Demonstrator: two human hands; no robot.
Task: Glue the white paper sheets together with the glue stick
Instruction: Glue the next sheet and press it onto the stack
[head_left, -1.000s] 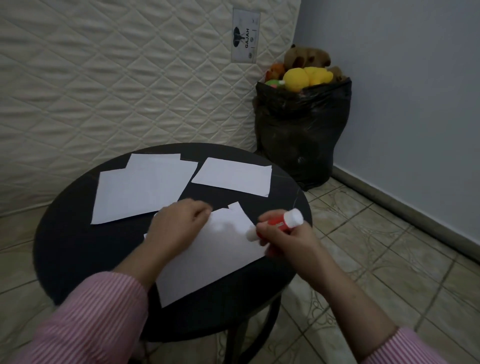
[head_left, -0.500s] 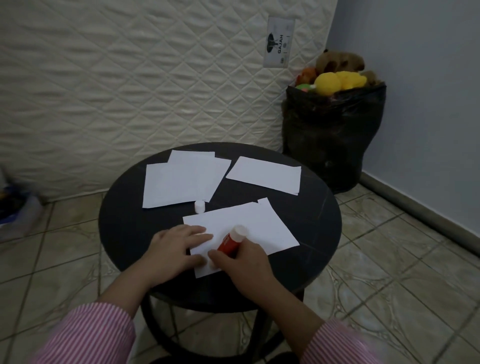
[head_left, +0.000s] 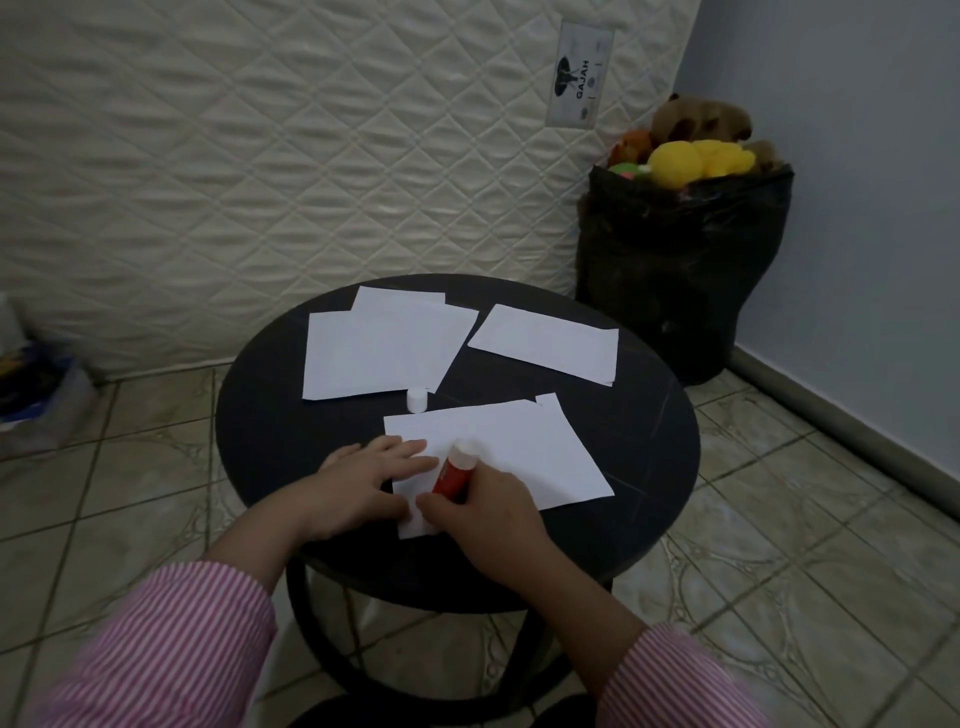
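On the round black table (head_left: 270, 431) lie white paper sheets. The nearest sheet (head_left: 524, 452) sits in front of me, with another sheet's corner showing at its far right. My left hand (head_left: 363, 483) presses flat on its left edge, fingers spread. My right hand (head_left: 488, 519) grips a red glue stick (head_left: 453, 475), tilted, its white end pointing away from me and its lower end at the sheet's near-left corner, hidden by my fingers. The white cap (head_left: 417, 400) stands on the table beyond the sheet. Overlapping sheets (head_left: 379, 353) lie at the back left, another sheet (head_left: 545, 343) at the back right.
A quilted mattress (head_left: 260, 156) leans against the wall behind the table. A black bag (head_left: 675, 270) full of stuffed toys stands in the corner at the right. Tiled floor surrounds the table. A blurred plastic bag (head_left: 36, 400) lies at the far left.
My right hand has brought the glue stick from the sheet's right edge to its near-left corner. My left hand moved nearer along the left edge. The camera has pulled back from the table.
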